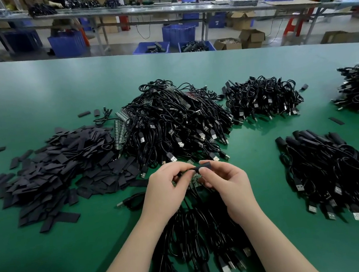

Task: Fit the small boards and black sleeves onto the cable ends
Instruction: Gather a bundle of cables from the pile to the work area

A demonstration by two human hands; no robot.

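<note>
- The right hand [223, 181] pinches a black sleeve [203, 167] between thumb and fingertips, holding it just above the surface [32, 98], a little nearer the viewer than the big cable heap [172, 123].
- The sleeve's long axis runs roughly left to right, and its left mouth faces the left hand [165, 185].
- The left hand's grip is closed in a pinch on something small at that mouth. I judge it to be a cable end with its board [194, 176], since green board edges show between and below the two hands, but fingers hide the joint.
- The two hands nearly touch. The board lies just left of and slightly below the sleeve, so the coming move looks like a short slide along the sleeve's axis: sleeve leftward over the board, or board rightward into it.
- The right hand is the nearer one to the sleeve's free end and seems best placed to push. The left need only keep the board lined up with the mouth.
- How far the sleeve already sits over the board cannot be told.
- Left of the cable heap lies the pile of loose sleeves [59, 165]. Right of it, and nearer, is a bundle [329, 171] whose ends appear already sleeved.
- More cables [198, 236] lie on the surface under the forearms, nearer than the heap.
</note>
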